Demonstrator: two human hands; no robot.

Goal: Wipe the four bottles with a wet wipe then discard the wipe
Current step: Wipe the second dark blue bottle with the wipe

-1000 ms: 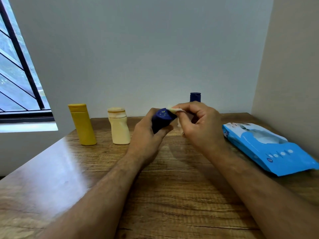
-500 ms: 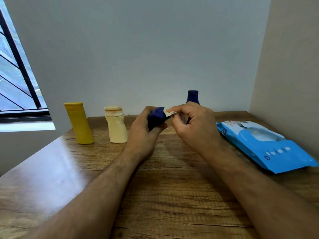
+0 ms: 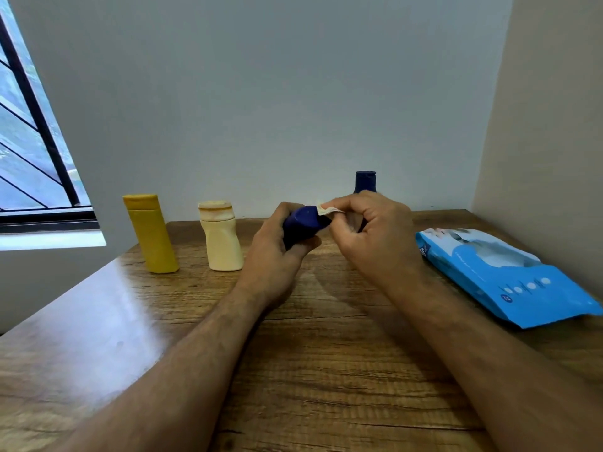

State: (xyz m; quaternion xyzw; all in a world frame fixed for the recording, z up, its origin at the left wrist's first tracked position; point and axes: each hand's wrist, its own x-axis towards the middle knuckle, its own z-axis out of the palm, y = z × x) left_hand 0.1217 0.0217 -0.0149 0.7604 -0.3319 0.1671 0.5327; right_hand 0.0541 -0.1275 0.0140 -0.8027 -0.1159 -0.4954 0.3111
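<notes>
My left hand (image 3: 272,256) grips a small dark blue bottle (image 3: 301,223), tilted with one end pointing up and right, above the wooden table (image 3: 310,353). My right hand (image 3: 375,243) pinches a small whitish wet wipe (image 3: 326,208) against that end of the bottle. A yellow bottle (image 3: 150,233) and a cream bottle (image 3: 220,236) stand upright at the back left. A second dark blue bottle (image 3: 365,181) stands behind my right hand; only its cap and neck show.
A blue pack of wet wipes (image 3: 509,275) lies flat on the table at the right, close to the side wall. A barred window (image 3: 29,151) is at the left. The table ends at the back wall.
The wipe has shifted slightly over the end of the blue bottle, which my left hand has turned a little. Both hands stay in nearly the same spot.
</notes>
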